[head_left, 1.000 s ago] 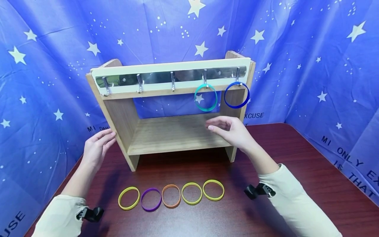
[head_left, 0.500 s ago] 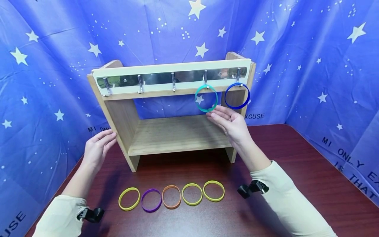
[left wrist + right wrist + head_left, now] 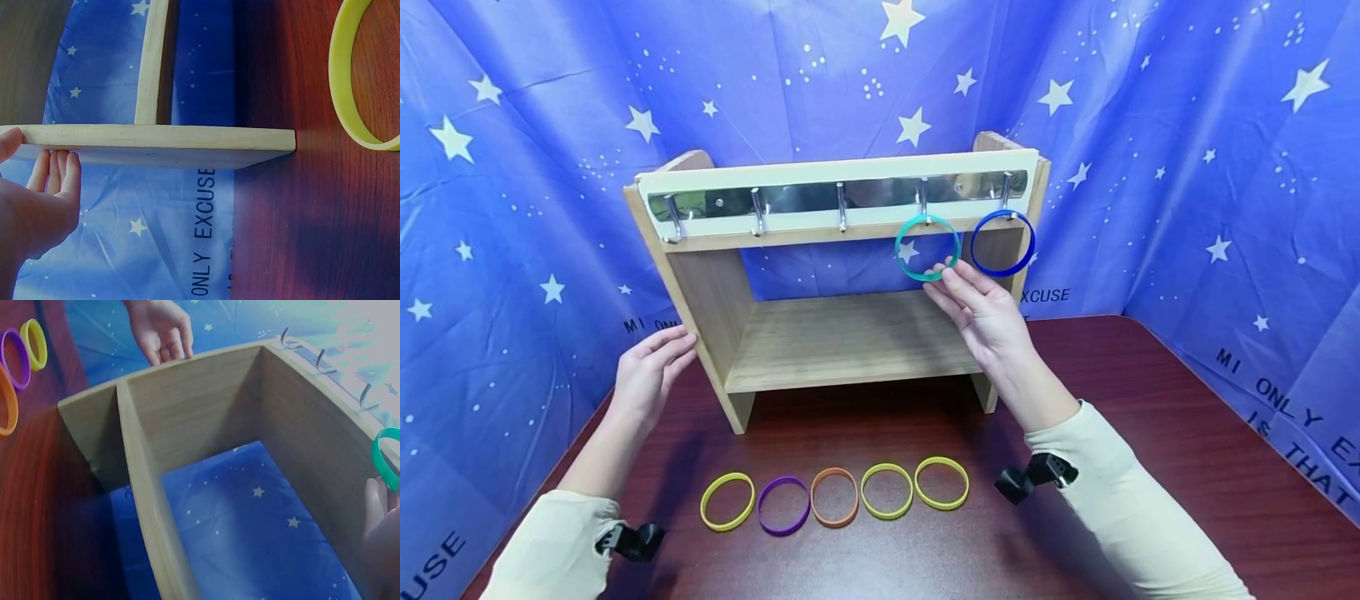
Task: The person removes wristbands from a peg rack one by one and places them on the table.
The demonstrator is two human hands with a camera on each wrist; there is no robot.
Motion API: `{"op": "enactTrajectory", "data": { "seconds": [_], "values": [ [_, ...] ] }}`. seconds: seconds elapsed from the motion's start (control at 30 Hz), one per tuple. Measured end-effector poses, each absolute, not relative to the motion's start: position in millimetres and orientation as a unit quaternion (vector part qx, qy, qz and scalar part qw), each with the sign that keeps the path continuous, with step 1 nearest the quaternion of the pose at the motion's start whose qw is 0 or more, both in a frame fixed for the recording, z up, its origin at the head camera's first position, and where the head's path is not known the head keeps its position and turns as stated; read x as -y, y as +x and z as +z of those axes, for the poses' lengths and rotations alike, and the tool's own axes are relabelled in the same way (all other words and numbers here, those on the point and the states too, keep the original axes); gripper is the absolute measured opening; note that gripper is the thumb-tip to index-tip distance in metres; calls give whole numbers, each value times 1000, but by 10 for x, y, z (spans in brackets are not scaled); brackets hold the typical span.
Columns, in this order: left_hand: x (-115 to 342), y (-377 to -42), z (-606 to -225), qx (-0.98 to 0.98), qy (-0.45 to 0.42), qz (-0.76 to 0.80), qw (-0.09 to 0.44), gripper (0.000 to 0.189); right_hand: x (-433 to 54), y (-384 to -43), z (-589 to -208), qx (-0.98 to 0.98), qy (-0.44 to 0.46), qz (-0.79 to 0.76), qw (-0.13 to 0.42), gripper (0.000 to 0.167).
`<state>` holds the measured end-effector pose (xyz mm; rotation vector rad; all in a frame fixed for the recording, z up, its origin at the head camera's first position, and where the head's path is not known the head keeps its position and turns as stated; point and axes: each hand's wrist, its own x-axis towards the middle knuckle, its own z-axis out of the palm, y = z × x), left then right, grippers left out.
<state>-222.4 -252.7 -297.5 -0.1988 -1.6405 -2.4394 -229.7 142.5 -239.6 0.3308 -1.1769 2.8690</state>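
Right hand [image 3: 988, 312] up at the wooden rack [image 3: 842, 333], fingertips [image 3: 942, 273] pinching the lower edge of the teal ring [image 3: 927, 247]. Teal ring hanging on the rack's fourth hook from the left [image 3: 925, 200], just left of the blue ring [image 3: 1002, 242] on the end hook. Thumb and forefinger closed on the band, remaining fingers loosely extended beneath. Left hand [image 3: 651, 371] flat against the rack's left side panel, fingers [image 3: 59, 172] straight and together, pressing the wood, gripping nothing. In front of the rack, on the dark table [image 3: 1150, 433], a row of five rings: yellow ring [image 3: 727, 502], purple ring [image 3: 783, 505], orange ring [image 3: 834, 497], two more yellow.
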Motion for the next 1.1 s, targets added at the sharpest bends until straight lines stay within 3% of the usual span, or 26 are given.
{"op": "enactTrajectory", "data": {
  "seconds": [0.47, 0.87, 1.1],
  "values": [
    [2533, -2228, -2982, 553, -72, -824, 98, 28, -1455, -2258, -2325, 278, 63, 955, -75, 12],
    [2541, -2222, -2992, 561, -71, -819, 98, 29, -1450, -2118, -2270, 263, 51, 957, -114, 25],
    [2539, -2226, -2992, 559, -73, -820, 97, 29, -1488, -2053, -2282, 257, 61, 956, -128, 11]
  ]
}}
